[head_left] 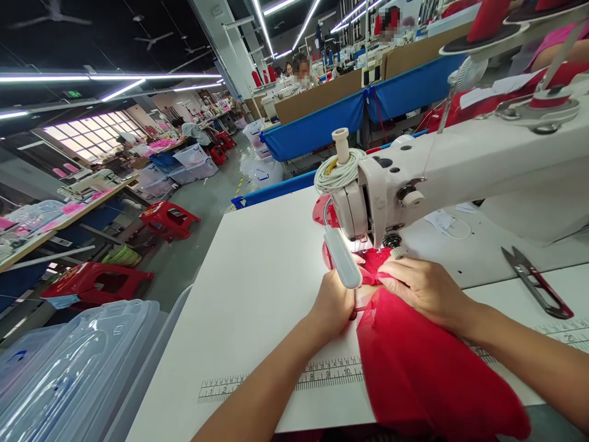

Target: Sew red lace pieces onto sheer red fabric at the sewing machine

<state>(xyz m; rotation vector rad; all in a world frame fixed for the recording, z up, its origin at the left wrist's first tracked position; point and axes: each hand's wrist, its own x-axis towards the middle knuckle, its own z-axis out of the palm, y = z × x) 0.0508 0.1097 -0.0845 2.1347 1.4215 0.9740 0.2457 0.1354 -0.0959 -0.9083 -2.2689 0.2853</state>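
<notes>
Head view, near to far. At the bottom edge of the frame a printed ruler strip (322, 373) runs along the flat white work table (257, 276), and clear plastic storage bins (78, 362) fill the lower left corner. A loose sheet of bright red fabric (427, 362) spreads from the lower right up to the centre, its far end under the head of a white industrial sewing machine (460, 166). The left hand (334, 304) sits at the cloth's left edge with its fingers curled; a white lamp bar (343, 258) hides the tips, so a pinch cannot be confirmed. The right hand (426, 288) lies on top of the cloth, fingers pressed together and flat, pointing left at the needle area. Both hands touch the cloth just beside the needle, so a slip of the material could bring a fingertip under it, and uneven pressure could skew the seam. Red-handled thread snips (536, 282) lie at the right; red plastic stools (169, 218) and other workers stand beyond.
</notes>
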